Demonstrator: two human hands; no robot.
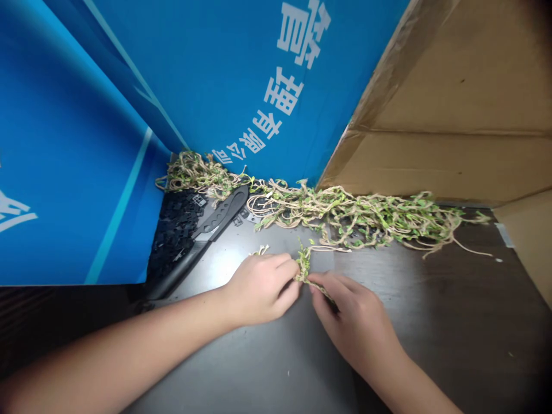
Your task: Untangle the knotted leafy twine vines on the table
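Place: a makeshift handwork corner, closer to a small workshop than a home or kitchen; the wider building cannot be seen.
Counter: a counter [241, 362] with a smooth grey surface on the left and dark wood grain towards the right edge.
Blue panels: one panel [241, 69] stands behind the far edge, another panel [73, 161] by the left edge; white Chinese lettering on the far one includes the words for "limited company", a business sign.
Cardboard: brown, creased cardboard [452, 109] walls the far right corner.
Supplies: leafy twine [371, 215] heaped in bulk along the far edge; many small black pieces [175, 224] and a long black tool [226, 211] near the far left corner.
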